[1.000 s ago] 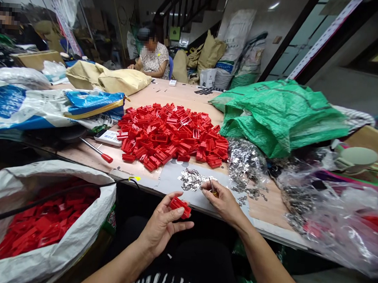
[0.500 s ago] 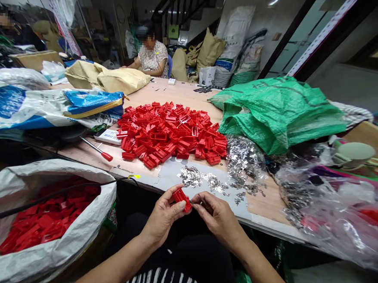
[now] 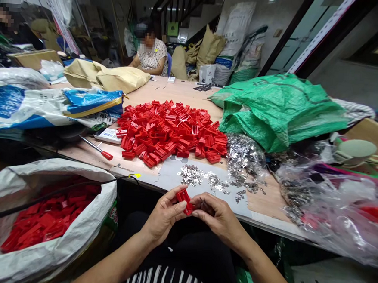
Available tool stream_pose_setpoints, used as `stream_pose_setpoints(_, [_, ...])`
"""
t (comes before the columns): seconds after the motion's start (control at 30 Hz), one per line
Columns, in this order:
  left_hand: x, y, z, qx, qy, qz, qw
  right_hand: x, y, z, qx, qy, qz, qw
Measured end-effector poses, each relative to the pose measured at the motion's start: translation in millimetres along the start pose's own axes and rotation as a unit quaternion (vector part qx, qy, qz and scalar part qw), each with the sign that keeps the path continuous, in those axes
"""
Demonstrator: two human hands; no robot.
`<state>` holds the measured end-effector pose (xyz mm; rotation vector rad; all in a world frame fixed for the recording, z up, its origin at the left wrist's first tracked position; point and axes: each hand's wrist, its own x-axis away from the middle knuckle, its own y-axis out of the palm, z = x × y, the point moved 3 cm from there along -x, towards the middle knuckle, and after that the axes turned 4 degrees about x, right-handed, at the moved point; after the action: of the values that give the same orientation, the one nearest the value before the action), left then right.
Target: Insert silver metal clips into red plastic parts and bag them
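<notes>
My left hand pinches a small red plastic part just below the table's front edge. My right hand is closed and presses against the right end of that part; what its fingertips carry is too small to make out. Just beyond my hands, small shiny metal pieces lie scattered on a grey sheet. Farther back spreads a big heap of red plastic parts.
A white sack holding more red parts stands at lower left. A red-handled screwdriver and a blue-white bag lie left. A green bag and clear bags of metal pieces fill the right. A person sits at the far end.
My right hand left the scattered metal pieces and came down to the red part in my left hand. Both hands now meet on it.
</notes>
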<state>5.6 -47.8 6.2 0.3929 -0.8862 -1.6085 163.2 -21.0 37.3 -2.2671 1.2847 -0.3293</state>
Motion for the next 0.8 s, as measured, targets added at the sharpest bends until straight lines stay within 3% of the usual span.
stream_pose_setpoints(0.17, [-2.6, -4.1, -0.3, -0.035, 0.011, -0.008, 0.999, 3.1, -5.8, 9.8, 0.006, 0.028, 0.027, 0.999])
stream_pose_setpoints(0.3, [-12.1, -14.6, 4.1, -0.161, 0.096, -0.015, 0.982, 1.2, -6.7, 19.1, 0.079, 0.019, 0.036, 0.996])
stream_pose_setpoints(0.43, [-27.0, -25.4, 11.1, -0.380, 0.198, -0.006, 0.904, -4.1, -1.3, 29.1, 0.113, 0.043, 0.041, 0.992])
stream_pose_setpoints(0.53, [-38.0, -31.5, 13.0, -0.486, 0.229, -0.004, 0.843, -9.5, 2.4, 32.5, 0.119, 0.055, 0.060, 0.990])
stream_pose_setpoints(0.67, [-47.5, -36.8, 13.0, -0.542, 0.227, -0.002, 0.809, -17.5, 7.1, 33.6, 0.137, 0.041, 0.060, 0.988])
stream_pose_setpoints(0.8, [-50.0, -37.5, 14.8, -0.559, 0.228, -0.011, 0.797, -23.0, 8.4, 33.3, 0.160, 0.032, 0.056, 0.985])
